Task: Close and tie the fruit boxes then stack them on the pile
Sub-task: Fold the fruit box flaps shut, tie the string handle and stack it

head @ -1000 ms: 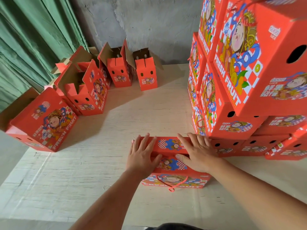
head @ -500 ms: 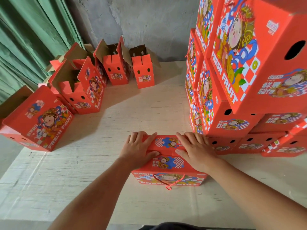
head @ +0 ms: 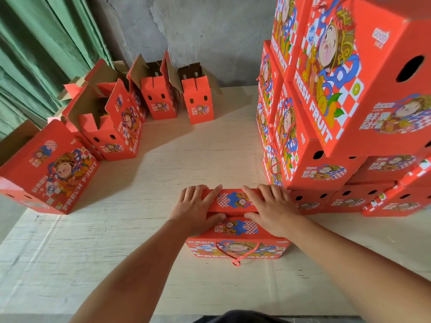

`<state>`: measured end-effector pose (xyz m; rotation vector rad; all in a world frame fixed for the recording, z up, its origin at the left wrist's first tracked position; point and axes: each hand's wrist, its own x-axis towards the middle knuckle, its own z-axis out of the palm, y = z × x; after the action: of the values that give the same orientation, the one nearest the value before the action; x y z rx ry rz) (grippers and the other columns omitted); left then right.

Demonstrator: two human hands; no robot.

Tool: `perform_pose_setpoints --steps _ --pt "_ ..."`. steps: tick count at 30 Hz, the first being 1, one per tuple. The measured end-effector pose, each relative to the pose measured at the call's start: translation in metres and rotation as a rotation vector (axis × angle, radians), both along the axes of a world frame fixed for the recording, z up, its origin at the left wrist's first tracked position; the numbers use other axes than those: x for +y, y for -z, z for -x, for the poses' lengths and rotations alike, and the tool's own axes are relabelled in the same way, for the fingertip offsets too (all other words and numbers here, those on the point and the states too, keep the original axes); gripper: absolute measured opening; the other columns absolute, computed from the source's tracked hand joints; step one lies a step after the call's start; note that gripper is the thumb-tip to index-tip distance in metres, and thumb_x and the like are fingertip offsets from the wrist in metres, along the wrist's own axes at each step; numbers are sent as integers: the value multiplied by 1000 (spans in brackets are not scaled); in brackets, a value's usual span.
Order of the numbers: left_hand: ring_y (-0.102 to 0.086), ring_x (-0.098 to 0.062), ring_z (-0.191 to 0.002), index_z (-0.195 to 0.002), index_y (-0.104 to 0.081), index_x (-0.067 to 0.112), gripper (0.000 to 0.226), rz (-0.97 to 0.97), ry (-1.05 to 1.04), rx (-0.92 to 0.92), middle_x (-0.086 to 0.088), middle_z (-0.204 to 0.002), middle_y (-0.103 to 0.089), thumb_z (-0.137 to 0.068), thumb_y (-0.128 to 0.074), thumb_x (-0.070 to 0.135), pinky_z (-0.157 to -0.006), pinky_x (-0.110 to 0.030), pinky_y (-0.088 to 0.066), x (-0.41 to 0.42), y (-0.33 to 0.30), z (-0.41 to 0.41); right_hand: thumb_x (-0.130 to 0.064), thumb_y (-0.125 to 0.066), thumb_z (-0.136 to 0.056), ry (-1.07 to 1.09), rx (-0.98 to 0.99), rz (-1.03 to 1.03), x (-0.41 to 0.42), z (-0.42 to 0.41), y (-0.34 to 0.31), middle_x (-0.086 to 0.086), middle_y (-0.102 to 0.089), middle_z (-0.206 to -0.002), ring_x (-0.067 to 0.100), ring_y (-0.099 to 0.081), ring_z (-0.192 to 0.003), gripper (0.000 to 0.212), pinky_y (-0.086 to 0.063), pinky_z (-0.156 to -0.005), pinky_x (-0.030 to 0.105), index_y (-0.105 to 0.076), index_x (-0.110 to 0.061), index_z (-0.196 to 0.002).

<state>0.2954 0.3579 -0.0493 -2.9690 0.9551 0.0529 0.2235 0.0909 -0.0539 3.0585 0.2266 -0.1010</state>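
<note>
A red fruit box [head: 235, 227] stands on the pale table [head: 186, 155] just in front of me, its top flaps folded down and a red rope handle [head: 235, 252] hanging on its near face. My left hand [head: 198, 206] grips the far top flap at its left end, fingers over the far edge and thumb at the seam. My right hand [head: 272, 206] grips the same flap at its right end in the same way. The pile of closed boxes [head: 326, 113] rises directly to the right, almost touching the box.
Several open boxes with raised flaps [head: 198, 101] [head: 112, 129] line the back and left of the table. One box [head: 53, 169] leans at the left edge. A green curtain [head: 35, 54] hangs on the left, and a grey wall is behind.
Both hands lay flat on the box top with spread fingers; now the fingers curl over the far edge and the thumbs sit at the seam. The far flap is pressed lower.
</note>
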Motion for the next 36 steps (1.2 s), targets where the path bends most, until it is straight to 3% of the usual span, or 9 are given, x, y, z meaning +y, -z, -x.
perform_pose_setpoints --steps 5,8,11,13,22,24,27,31,36 --pt "-17 -28 -150 -163 -7 36 101 218 -35 105 0 -163 -22 -84 -19 96 -126 -51 -10 3 -4 6 -80 -17 -93 38 69 -152 2 7 -3 5 -11 -164 31 -11 -150 84 -9 -123 50 13 -40 -160" --pt "-28 -21 -136 -155 -30 35 82 577 -154 57 3 -151 -29 -91 -35 85 -113 -44 -26 16 -3 23 -71 -43 -94 98 -102 -367 6 22 -14 6 -20 -161 31 -22 -146 80 -25 -120 51 -20 -32 -161" --pt "-38 -18 -109 -128 -51 30 60 659 -179 -75 6 -125 -42 -94 -39 79 -98 -43 -38 27 6 45 -49 -59 -91 142 -454 -507 21 44 -16 0 -52 -117 28 -52 -106 41 -47 -93 45 -60 -19 -120" --pt "-41 -16 -101 -118 -55 32 55 645 -116 -66 10 -117 -46 -94 -40 79 -92 -41 -40 27 9 54 -46 -58 -92 162 -467 -521 35 59 -14 -7 -56 -101 25 -54 -92 31 -45 -83 41 -64 -19 -105" --pt "-49 -27 -127 -133 -63 32 49 596 -24 -158 4 -139 -55 -90 -71 54 -108 -43 -34 18 0 55 -46 -55 -95 164 -389 -504 66 79 -8 -10 -57 -114 20 -55 -104 34 -53 -88 41 -66 -20 -114" --pt "-47 -32 -137 -140 -63 30 50 521 -18 -77 2 -146 -59 -93 -69 47 -114 -49 -32 17 -17 34 -58 -52 -95 154 -278 -449 64 73 -12 -9 -52 -140 20 -49 -129 56 -47 -107 43 -59 -20 -137" --pt "-62 -26 -126 -139 -64 30 50 422 28 93 7 -134 -69 -98 -56 58 -107 -40 -41 13 -42 1 -85 -46 -81 237 7 -381 56 60 -22 -12 -31 -164 13 -20 -152 99 -15 -127 33 -34 -26 -159" --pt "-66 -21 -116 -137 -61 38 79 266 40 141 11 -126 -71 -86 -30 89 -90 -38 -53 8 -54 -18 -95 -54 -62 214 71 -269 51 49 -31 -14 -43 -142 14 -33 -137 105 -23 -114 33 -38 -36 -148" --pt "-64 -22 -118 -140 -48 44 48 108 90 183 9 -131 -64 -102 -31 68 -88 -39 -49 -6 -44 -20 -91 -62 -64 151 -5 -250 53 48 -33 -18 -48 -133 11 -39 -131 89 -30 -107 31 -46 -35 -132"
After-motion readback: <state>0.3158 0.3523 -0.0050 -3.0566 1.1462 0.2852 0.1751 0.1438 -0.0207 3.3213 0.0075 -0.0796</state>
